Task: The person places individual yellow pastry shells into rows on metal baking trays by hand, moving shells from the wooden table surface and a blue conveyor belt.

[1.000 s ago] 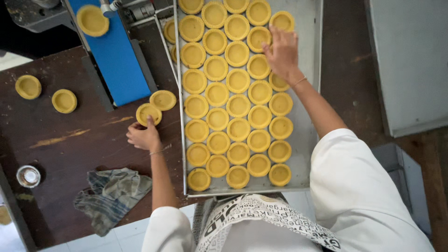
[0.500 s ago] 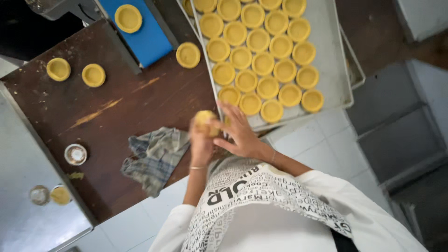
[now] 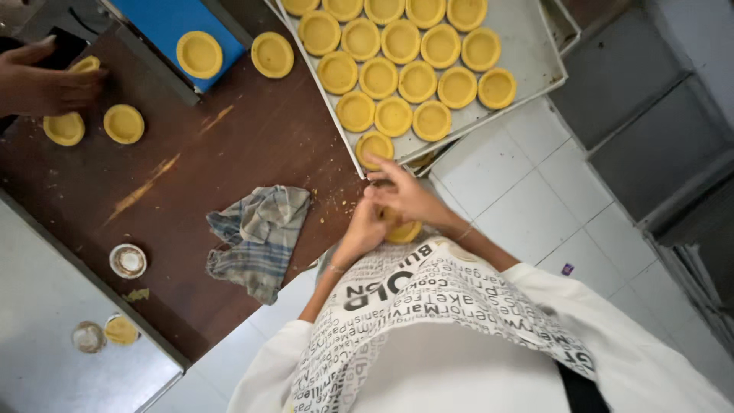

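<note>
**A:** Looking at the head view, both hands are bunched together just off the near edge of the dark brown wooden table (image 3: 229,153), right in front of the printed apron (image 3: 428,306). The left hand (image 3: 361,233) and right hand (image 3: 405,197) are closed round one small round yellow pastry shell (image 3: 404,231); only its lower rim peeks out under the fingers.

**B:** How would that thing handle, you reckon?

**A:** Light, I'd guess, and soft and crumbly like raw dough, so easy to dent or tear. I'd cup it from underneath and keep the fingers on the rim, never pinch the thin wall.

**B:** Which way does it point?

**A:** It's round, so no real long axis. Can't tell whether the open side faces up, the hands cover it. The matching shells on the pale metal baking tray (image 3: 527,46) at the far right all sit open side up in rows.

**B:** Anything else about?

**A:** A crumpled grey checked cloth (image 3: 256,237) lies on the table left of the hands. Far left, another person's hand (image 3: 42,80) touches a shell beside the blue flat press platform (image 3: 164,27). A small round metal tin (image 3: 128,260) sits near left.
</note>
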